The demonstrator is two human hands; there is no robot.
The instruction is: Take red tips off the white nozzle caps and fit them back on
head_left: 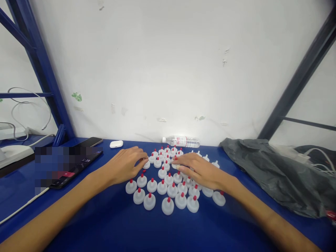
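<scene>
Several white bottle caps with red tips [168, 185] stand packed together on the blue table [110, 224]. My left hand [126, 168] lies palm down at the cluster's left edge, fingers curled, fingertips touching a cap [146, 163]. My right hand [199, 171] rests over the cluster's right side, fingers stretched leftward across several caps, fingertips at a cap [175, 162]. What either hand's fingertips grip is hidden.
A clear water bottle [181, 141] lies on its side at the back by the wall. A white earbud case [116, 144] and a dark tablet with a cable [76, 164] sit on the left. A grey plastic bag [275, 171] covers the right. Blue rack posts [39, 63] stand left.
</scene>
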